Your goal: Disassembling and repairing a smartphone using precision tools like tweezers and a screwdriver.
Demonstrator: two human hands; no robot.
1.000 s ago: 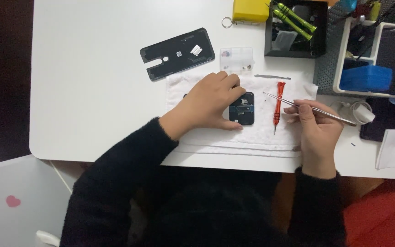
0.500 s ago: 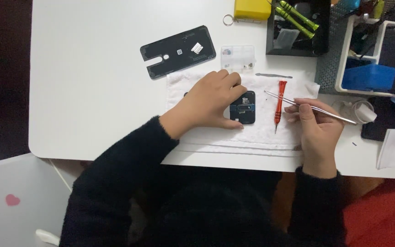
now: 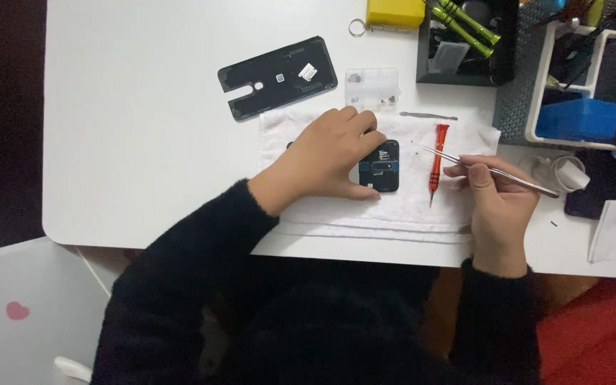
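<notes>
My left hand [image 3: 326,157] lies over an opened dark phone [image 3: 381,165] on a white cloth [image 3: 408,203], covering its left part and pinning it down. My right hand [image 3: 497,207] grips slim metal tweezers [image 3: 490,170], their tip pointing left towards the phone but stopping short of it. A red-handled screwdriver [image 3: 435,160] lies on the cloth between the phone and my right hand.
A black phone back cover [image 3: 277,76] lies behind the cloth on the white table [image 3: 130,128]. A small clear parts box [image 3: 372,87], a thin metal pry tool [image 3: 428,115], a yellow box [image 3: 394,12], a black tray with green tools [image 3: 465,43] and a white rack with a blue box [image 3: 577,117] stand at the back right.
Both hands stay where they were on the phone and tweezers; only slight shifts of the view.
</notes>
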